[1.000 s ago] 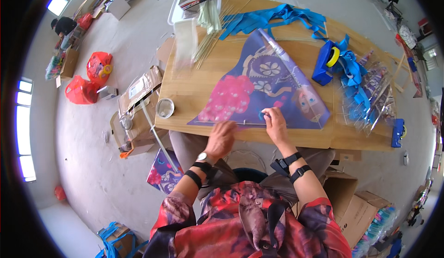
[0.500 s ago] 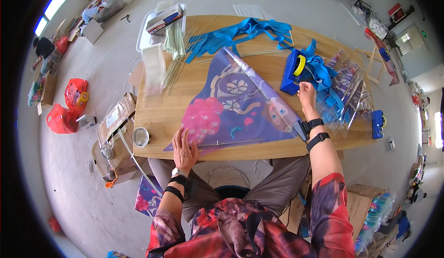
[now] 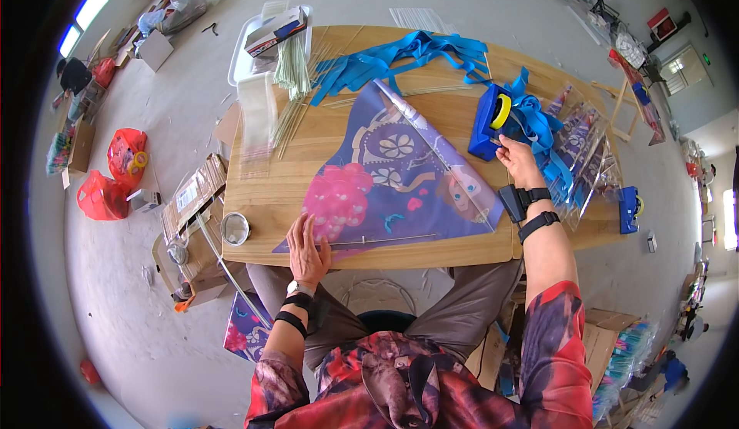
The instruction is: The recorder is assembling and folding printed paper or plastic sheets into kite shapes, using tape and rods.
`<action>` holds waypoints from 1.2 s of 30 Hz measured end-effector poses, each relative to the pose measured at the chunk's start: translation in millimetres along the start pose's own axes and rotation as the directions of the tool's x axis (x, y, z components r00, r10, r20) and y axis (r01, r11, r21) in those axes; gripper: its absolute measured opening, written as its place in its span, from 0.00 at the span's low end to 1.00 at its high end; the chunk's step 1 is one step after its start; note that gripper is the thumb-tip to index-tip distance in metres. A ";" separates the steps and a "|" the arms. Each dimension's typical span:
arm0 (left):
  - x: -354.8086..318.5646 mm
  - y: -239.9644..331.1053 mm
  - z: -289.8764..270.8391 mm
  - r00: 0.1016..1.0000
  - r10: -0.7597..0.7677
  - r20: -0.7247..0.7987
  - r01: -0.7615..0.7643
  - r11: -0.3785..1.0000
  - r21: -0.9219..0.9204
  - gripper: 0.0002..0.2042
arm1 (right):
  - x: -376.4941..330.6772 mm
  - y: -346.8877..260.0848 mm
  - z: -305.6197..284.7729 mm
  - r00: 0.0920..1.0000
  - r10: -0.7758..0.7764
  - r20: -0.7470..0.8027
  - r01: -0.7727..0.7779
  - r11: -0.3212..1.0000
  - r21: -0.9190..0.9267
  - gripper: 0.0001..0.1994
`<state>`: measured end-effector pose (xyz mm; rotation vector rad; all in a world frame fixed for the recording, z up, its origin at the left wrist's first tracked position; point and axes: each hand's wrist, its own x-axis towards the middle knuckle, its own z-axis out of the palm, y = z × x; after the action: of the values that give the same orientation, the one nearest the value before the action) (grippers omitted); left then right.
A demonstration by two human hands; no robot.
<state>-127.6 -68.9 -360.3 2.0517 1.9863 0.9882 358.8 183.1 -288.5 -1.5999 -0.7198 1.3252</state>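
On the wooden desk [image 3: 254, 198], my left hand [image 3: 308, 248] lies flat and open on the kite [image 3: 400, 175]; beyond the kite, my right hand [image 3: 519, 161] touches a blue tape dispenser [image 3: 493, 121], grip unclear.

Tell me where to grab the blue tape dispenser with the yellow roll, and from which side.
Probably grip the blue tape dispenser across its long flat sides, low on the body, coming from above on the person's side. The yellow roll sits up top and blue ribbons crowd its right, where the right hand already reaches. The left hand is flat on the kite.
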 end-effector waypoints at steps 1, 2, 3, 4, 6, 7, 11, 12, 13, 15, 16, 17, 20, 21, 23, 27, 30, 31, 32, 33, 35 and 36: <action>0.9 0.9 0.9 1.000 0.002 0.000 -0.002 1.000 -0.004 0.30 | 0.0 -0.4 -4.9 1.000 0.025 0.012 -0.025 0.996 0.084 0.09; 1.9 1.6 1.3 1.000 0.008 0.000 -0.008 1.000 -0.005 0.30 | 0.3 0.1 -8.4 0.998 0.048 0.028 -0.052 0.984 0.168 0.09; 2.5 2.1 1.5 1.000 0.013 -0.001 -0.013 1.000 -0.004 0.30 | 0.9 2.2 -9.9 0.999 0.047 0.026 -0.051 0.985 0.168 0.09; 3.0 2.4 1.5 1.000 0.015 0.000 -0.015 1.000 -0.005 0.30 | 1.2 5.2 -10.1 0.999 0.019 0.026 -0.024 0.979 0.202 0.08; 3.0 2.7 0.4 1.000 -0.001 0.010 0.001 1.000 0.003 0.30 | 2.2 11.2 -9.2 1.000 -0.008 0.027 0.002 0.971 0.238 0.07; 3.8 3.2 1.0 1.000 0.002 0.010 -0.002 1.000 0.001 0.30 | 4.6 15.8 -10.7 0.999 -0.033 0.035 0.025 0.977 0.210 0.07; 1.8 1.8 -2.7 1.000 -0.004 0.022 0.004 1.000 0.021 0.29 | 7.9 32.8 -8.3 0.990 -0.130 0.053 0.117 0.972 0.204 0.05; -0.1 0.5 -5.1 1.000 -0.007 0.023 0.007 1.000 0.029 0.29 | 9.1 36.6 -3.0 0.990 -0.127 0.062 0.112 0.972 0.206 0.05; 1.2 1.9 -3.6 1.000 -0.002 0.024 0.001 1.000 0.025 0.29 | 14.6 44.1 -7.3 0.990 -0.138 0.032 0.130 0.974 0.186 0.04; 8.6 8.5 5.5 0.999 0.025 0.022 -0.025 1.000 0.002 0.29 | 27.6 59.1 -27.8 0.984 -0.172 -0.048 0.177 0.974 0.138 0.04; 7.8 7.7 4.4 1.000 0.023 0.020 -0.023 1.000 0.008 0.29 | 28.9 63.1 -21.1 0.981 -0.181 -0.066 0.188 0.975 0.118 0.04; 7.0 7.0 3.6 0.999 0.025 0.020 -0.025 1.000 0.006 0.28 | 29.4 65.4 -17.3 0.978 -0.191 -0.084 0.199 0.975 0.097 0.04; -7.7 -3.5 -12.6 1.000 -0.018 0.017 0.017 0.998 0.058 0.28 | 4.6 64.7 26.2 0.984 -0.118 -0.133 0.115 0.993 -0.028 0.06; -10.3 -5.0 -16.3 0.999 -0.030 0.020 0.029 0.997 0.071 0.28 | 2.1 75.7 30.8 0.987 -0.113 -0.118 0.110 0.993 -0.028 0.06; 13.6 14.3 13.0 0.998 0.048 0.035 -0.048 0.999 -0.026 0.28 | 15.5 111.9 -38.6 0.931 -0.317 -0.182 0.311 0.948 -0.064 0.09; 0.2 -2.9 -1.0 0.999 0.033 0.008 -0.033 0.999 -0.012 0.27 | -64.1 76.4 88.1 0.988 -0.151 0.038 0.152 0.988 -0.012 0.08; -15.3 -5.0 -2.1 0.996 0.081 0.034 -0.081 0.997 -0.005 0.23 | -143.7 82.6 146.2 0.952 -0.104 0.288 0.114 0.993 -0.018 0.10; -20.3 -2.4 -0.7 0.989 0.134 0.065 -0.133 0.991 -0.010 0.22 | -159.2 97.0 152.2 0.913 -0.048 0.405 0.057 0.998 -0.010 0.11; -30.0 2.4 -2.6 0.982 0.163 0.097 -0.162 0.987 -0.016 0.22 | -185.6 103.8 167.6 0.916 -0.025 0.400 0.025 1.000 0.005 0.11; -35.0 7.8 -5.2 0.982 0.159 0.098 -0.159 0.987 -0.011 0.22 | -197.5 119.1 171.5 0.880 0.036 0.474 -0.044 0.999 0.006 0.12; -41.5 19.5 -7.1 0.951 0.250 0.185 -0.227 0.964 -0.135 0.25 | -214.1 144.8 173.6 0.853 0.082 0.516 -0.089 0.996 -0.012 0.13; -43.5 25.6 -7.1 0.946 0.256 0.199 -0.234 0.964 -0.127 0.25 | -220.1 154.0 173.9 0.839 0.116 0.532 -0.141 0.990 0.006 0.14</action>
<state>-106.3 -115.1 -357.5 2.2786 1.5722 0.8450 119.0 -23.8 -334.4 -1.2603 -0.9123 1.9072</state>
